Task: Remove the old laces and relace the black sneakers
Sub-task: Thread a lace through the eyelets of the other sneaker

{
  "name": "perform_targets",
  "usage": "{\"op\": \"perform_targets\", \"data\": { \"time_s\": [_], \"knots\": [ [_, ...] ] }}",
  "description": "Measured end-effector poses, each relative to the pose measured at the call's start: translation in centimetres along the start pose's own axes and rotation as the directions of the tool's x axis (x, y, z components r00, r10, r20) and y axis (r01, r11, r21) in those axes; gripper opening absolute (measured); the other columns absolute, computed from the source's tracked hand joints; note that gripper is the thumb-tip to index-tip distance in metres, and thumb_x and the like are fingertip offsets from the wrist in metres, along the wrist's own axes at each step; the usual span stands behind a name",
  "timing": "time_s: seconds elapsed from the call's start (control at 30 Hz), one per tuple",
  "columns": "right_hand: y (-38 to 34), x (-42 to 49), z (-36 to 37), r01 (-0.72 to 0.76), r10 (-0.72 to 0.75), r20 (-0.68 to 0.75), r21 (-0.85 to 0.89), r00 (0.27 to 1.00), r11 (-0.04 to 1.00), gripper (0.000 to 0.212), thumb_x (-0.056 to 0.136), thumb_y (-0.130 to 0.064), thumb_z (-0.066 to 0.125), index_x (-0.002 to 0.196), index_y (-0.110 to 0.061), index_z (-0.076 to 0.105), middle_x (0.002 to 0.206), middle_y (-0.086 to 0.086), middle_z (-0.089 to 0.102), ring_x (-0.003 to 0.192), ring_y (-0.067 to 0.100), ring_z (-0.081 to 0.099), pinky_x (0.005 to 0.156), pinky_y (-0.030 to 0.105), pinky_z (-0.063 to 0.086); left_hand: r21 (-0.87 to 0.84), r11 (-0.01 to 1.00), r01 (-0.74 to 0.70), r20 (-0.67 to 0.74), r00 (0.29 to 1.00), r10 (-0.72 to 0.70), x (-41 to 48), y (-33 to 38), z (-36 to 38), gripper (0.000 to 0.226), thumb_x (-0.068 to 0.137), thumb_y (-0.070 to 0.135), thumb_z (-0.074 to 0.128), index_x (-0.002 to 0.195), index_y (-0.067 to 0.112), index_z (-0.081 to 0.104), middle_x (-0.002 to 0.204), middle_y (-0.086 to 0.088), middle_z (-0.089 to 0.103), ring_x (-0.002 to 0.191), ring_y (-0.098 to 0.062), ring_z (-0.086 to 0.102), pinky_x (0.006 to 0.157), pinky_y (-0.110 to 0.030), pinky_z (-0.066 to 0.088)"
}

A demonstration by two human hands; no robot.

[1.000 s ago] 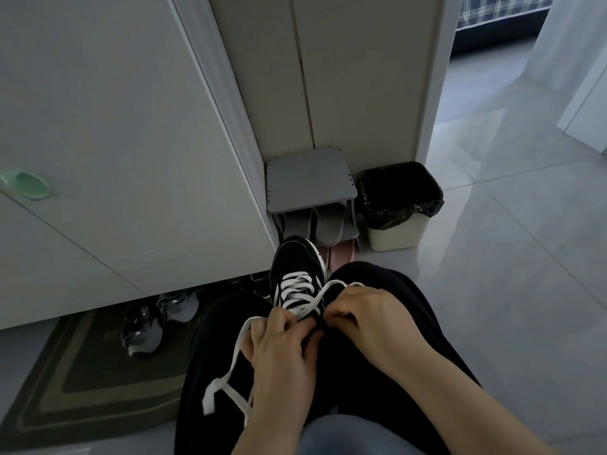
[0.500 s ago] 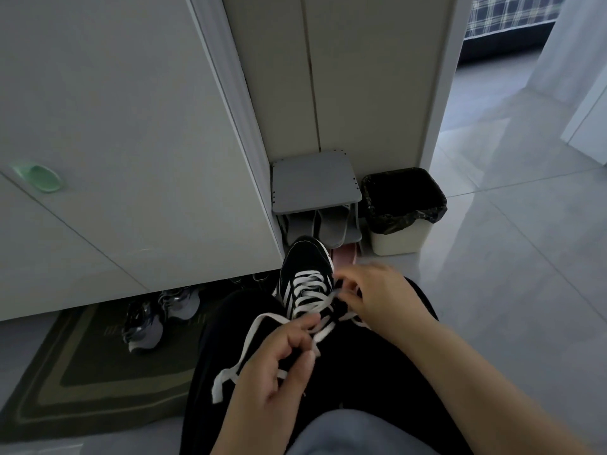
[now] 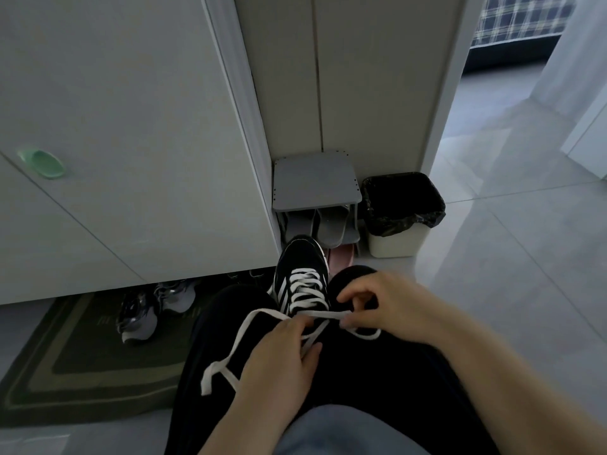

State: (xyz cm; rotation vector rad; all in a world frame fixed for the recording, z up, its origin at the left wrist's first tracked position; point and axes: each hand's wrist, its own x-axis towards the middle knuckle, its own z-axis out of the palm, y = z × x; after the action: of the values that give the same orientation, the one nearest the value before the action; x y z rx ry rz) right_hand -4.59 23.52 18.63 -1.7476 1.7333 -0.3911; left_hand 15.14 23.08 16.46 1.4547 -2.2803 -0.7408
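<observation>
Mid-lacing, my left hand (image 3: 279, 353) and right hand (image 3: 387, 303) pinch the flat white lace (image 3: 323, 314) taut over the black striped sneaker (image 3: 300, 264); next, I judge, threading it one row higher.

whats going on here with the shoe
A person sits with a black sneaker resting on their legs and works on its white lace. The left hand and the right hand each pinch the lace near the shoe's top, a stretch pulled between them. The lower rows are laced; a loose end trails off left.
</observation>
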Motion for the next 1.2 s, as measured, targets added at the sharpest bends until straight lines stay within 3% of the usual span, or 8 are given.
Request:
{"op": "perform_targets", "data": {
  "time_s": [0.2,0.4,0.5,0.63,0.8,0.97,1.07,1.2],
  "knots": [
    [-0.4,0.1,2.5,0.056,-0.09,-0.185,-0.178,0.979,0.982,0.014,0.085,-0.027,0.057,0.091,-0.027,0.07,0.087,-0.009,0.058,0.083,0.01,0.051,0.076,0.024,0.04,0.256,0.961,-0.106,-0.026,0.993,0.116,1.2,-0.4,1.2,0.012,0.079,0.027,0.069,0.091,0.027,0.071,0.079,0.008,0.057,0.078,-0.015,0.055,0.07,-0.028,0.044],
    [-0.1,-1.5,-0.2,0.007,0.06,-0.327,0.201,0.943,0.98,0.022,0.089,-0.018,0.057,0.079,-0.036,0.066,0.076,-0.015,0.065,0.072,-0.001,0.058,0.066,0.014,0.043,-0.223,0.972,-0.071,-0.159,0.987,0.035,0.6,-0.2,0.8,0.008,0.089,0.02,0.058,0.084,0.026,0.061,0.086,0.016,0.054,0.086,-0.001,0.049,0.077,-0.021,0.039],
    [-0.6,-2.2,-0.9,0.006,0.177,-0.192,0.694,0.965,0.72,0.027,0.093,-0.011,0.05,0.076,-0.021,0.069,0.069,-0.003,0.067,0.066,0.01,0.058,0.068,0.019,0.045,-0.706,0.703,0.079,0.012,0.995,-0.1,-0.1,1.3,-1.0,0.023,0.097,0.019,0.038,0.092,0.018,0.061,0.084,-0.005,0.066,0.082,-0.013,0.061,0.077,-0.031,0.047],
    [-0.6,-1.9,0.3,-0.047,0.264,-0.049,0.937,0.963,0.345,0.033,0.092,0.001,0.045,0.07,-0.005,0.068,0.067,0.005,0.061,0.072,0.016,0.056,0.084,0.031,0.049,-0.868,0.495,0.049,0.006,0.996,-0.088,-0.7,1.3,-1.8,0.019,0.095,0.016,0.04,0.08,0.006,0.047,0.059,-0.001,0.049,0.064,-0.019,0.052,0.081,-0.032,0.049],
    [0.0,-1.6,1.0,-0.094,0.27,0.034,0.973,0.962,0.212,0.033,0.094,-0.006,0.045,0.074,-0.005,0.071,0.072,0.01,0.065,0.077,0.021,0.063,0.085,0.036,0.05,-0.655,0.744,0.137,0.119,0.99,-0.077,-1.1,0.0,-2.1,0.023,0.097,0.014,0.038,0.08,0.017,0.054,0.052,0.007,0.04,0.054,-0.008,0.039,0.064,-0.025,0.044],
    [0.1,-1.5,1.8,-0.138,0.24,-0.02,0.771,0.971,0.621,0.015,0.093,-0.017,0.055,0.092,-0.016,0.07,0.06,-0.004,0.057,0.072,0.014,0.067,0.073,0.025,0.054,-0.392,0.889,0.236,0.197,0.966,-0.169,-0.8,0.4,-1.2,0.025,0.095,0.013,0.038,0.088,0.025,0.058,0.047,0.01,0.045,0.048,-0.008,0.041,0.051,-0.024,0.036],
    [0.0,-1.2,1.9,-0.088,0.238,-0.11,0.719,0.965,0.69,0.01,0.091,-0.016,0.059,0.084,-0.014,0.067,0.071,0.004,0.067,0.079,0.016,0.068,0.071,0.024,0.056,-0.156,0.972,0.176,0.155,0.976,-0.152,-0.7,0.8,-1.4,0.015,0.093,0.029,0.043,0.095,0.03,0.058,0.061,0.009,0.059,0.052,-0.004,0.052,0.05,-0.015,0.04],
    [0.1,-1.1,2.0,-0.027,0.233,-0.113,0.851,0.966,0.524,0.014,0.085,-0.01,0.065,0.079,-0.017,0.075,0.087,0.006,0.072,0.085,0.013,0.068,0.077,0.021,0.055,0.014,1.0,0.01,0.099,0.995,-0.011,-0.8,0.4,-1.9,0.017,0.086,0.045,0.056,0.076,0.033,0.063,0.071,0.012,0.063,0.074,0.003,0.058,0.063,-0.012,0.044]
  ]
}}
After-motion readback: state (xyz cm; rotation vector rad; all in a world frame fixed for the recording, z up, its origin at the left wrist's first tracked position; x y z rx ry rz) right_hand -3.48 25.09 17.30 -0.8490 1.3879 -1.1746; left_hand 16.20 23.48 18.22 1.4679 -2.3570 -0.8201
